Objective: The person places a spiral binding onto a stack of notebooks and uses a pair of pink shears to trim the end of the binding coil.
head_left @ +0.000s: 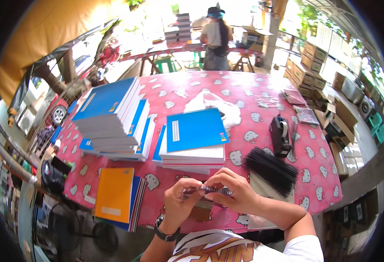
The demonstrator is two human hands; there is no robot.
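Note:
Between my two hands, close to my body, is a small spiral-bound notebook [218, 191] seen nearly edge-on, its dark coil running along the top. My left hand [181, 196] pinches its left end between thumb and fingers. The right hand [234, 188] grips the other end, fingers curled over the coil. A brown piece [200, 213] shows below the hands; what it belongs to is hidden. Just right of my right hand lies a heap of black plastic binding coils [271, 171] on a pale sheet [262, 192].
Blue notebooks [196, 131] are stacked ahead, with a taller stack [107, 105] to their left. Orange and blue notebooks [114, 192] lie front left. A black tape dispenser [281, 137] and white plastic bag [214, 102] are on the pink tablecloth [251, 118]. A person [216, 37] stands beyond.

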